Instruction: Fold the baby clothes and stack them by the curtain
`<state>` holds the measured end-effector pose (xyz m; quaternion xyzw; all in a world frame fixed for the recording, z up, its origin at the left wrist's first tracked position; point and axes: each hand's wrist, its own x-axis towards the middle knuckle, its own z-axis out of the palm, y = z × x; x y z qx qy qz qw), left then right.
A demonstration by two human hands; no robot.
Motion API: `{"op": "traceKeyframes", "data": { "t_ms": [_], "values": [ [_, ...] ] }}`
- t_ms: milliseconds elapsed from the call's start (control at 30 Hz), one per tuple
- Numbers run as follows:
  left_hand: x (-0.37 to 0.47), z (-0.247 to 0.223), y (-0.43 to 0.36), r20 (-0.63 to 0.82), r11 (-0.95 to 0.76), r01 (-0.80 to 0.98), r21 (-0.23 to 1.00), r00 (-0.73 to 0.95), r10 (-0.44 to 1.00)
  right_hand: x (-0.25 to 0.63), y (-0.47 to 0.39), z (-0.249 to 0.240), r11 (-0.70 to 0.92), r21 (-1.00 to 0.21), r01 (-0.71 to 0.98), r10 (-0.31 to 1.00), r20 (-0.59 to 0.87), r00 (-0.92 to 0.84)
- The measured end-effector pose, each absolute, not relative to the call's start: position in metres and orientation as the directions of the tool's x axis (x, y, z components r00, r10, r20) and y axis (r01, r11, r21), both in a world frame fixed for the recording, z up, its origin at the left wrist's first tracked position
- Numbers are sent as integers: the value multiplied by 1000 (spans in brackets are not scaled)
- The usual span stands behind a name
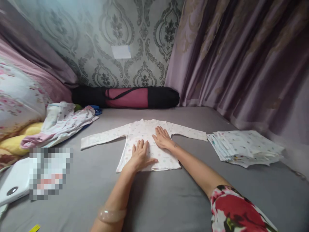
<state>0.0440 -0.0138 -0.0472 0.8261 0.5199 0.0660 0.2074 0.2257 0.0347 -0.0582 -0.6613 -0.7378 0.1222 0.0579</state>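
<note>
A small white long-sleeved shirt with a faint dotted print lies spread flat, its sleeves stretched out to both sides and its hem towards me. My left hand rests palm down on the lower middle of the shirt, fingers spread and thumb out to the right. Higher up and to the right, my right hand lies flat on the chest part, fingers stretched out. Neither hand grips the cloth. The end of the right-hand sleeve comes close to a stack of folded white printed cloths.
The shirt lies on a grey sheet. A long black and pink bag lies along the patterned wall. Loose clothes are heaped at the left, near a white device and a blurred-out patch. Purple curtains hang at the right.
</note>
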Motion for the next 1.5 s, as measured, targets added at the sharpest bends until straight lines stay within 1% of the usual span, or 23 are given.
{"op": "traceKeyframes", "data": {
  "t_ms": [67, 133, 333, 533, 667, 800, 867, 967, 1033, 1100, 1200, 1333, 1500],
  "values": [
    [46, -47, -16, -190, -369, 841, 395, 468, 863, 225, 47, -60, 57, -244, 968, 993, -83, -80],
    [46, -46, -17, -227, -363, 847, 389, 470, 853, 226, 58, -59, 19, -226, 974, 996, -81, -38],
    [46, -47, -16, -249, -352, 858, 375, 459, 853, 232, 85, -61, -70, -189, 980, 997, -42, 63],
    [47, -45, -16, -265, -350, 858, 376, 461, 847, 234, 92, -69, -102, -206, 973, 995, -11, 102],
    [48, -39, -17, -269, -352, 863, 363, 459, 847, 236, 94, -66, -110, -196, 974, 994, -25, 107],
    [48, -36, -19, -260, -341, 855, 390, 458, 850, 235, 97, -61, -123, -196, 973, 991, -84, 108],
    [48, -37, -19, -230, -335, 850, 406, 450, 863, 229, 96, -62, -104, -186, 977, 994, -38, 98],
    [47, -41, -16, -180, -324, 854, 407, 422, 888, 214, 94, -65, -11, -177, 984, 998, 58, 22],
    [47, -42, -15, -186, -297, 872, 390, 390, 902, 204, 93, -65, 23, -195, 981, 999, 40, -15],
    [45, -41, -15, -223, -263, 888, 378, 363, 905, 198, 95, -63, 9, -209, 978, 1000, -4, -10],
    [44, -39, -15, -272, -242, 893, 380, 358, 893, 198, 102, -63, -12, -201, 980, 1000, -22, 7],
    [44, -38, -16, -285, -245, 894, 375, 363, 887, 202, 110, -66, -18, -193, 981, 1000, -22, 14],
    [43, -32, -17, -289, -235, 890, 391, 361, 887, 204, 114, -58, -28, -208, 978, 994, -109, 6]
  ]
}}
